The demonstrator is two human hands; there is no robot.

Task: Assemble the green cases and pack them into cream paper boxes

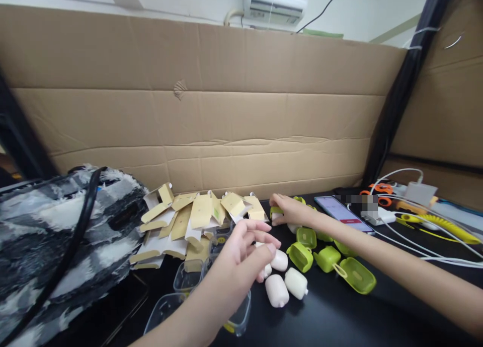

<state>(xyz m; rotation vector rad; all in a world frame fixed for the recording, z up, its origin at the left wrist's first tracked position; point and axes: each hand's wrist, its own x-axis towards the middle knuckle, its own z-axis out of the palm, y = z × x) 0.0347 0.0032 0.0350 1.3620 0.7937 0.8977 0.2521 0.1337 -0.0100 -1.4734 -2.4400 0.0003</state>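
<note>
My right hand (286,211) reaches to the back of the black table, its fingers closed on a small green case (277,210) with something white at its lower side. My left hand (247,249) hovers nearer, palm inward, with its fingers loosely bent and apart. Just beyond and below its fingertips lie several white, barrel-shaped pieces with a small nub, one of them a pinkish piece (277,290) and another a cream piece (296,283). Several green cases lie under and beside my right forearm, including an open case (300,257) and one with a loop strap (340,270).
Opened cream cardboard boxes (184,221) lie heaped at the back left. Clear plastic tubs (188,276) stand under my left forearm. A phone (341,213), white cables and a yellow coiled cord (449,228) lie right. A shaggy grey-black bag (68,246) sits left; a cardboard wall (226,115) stands behind.
</note>
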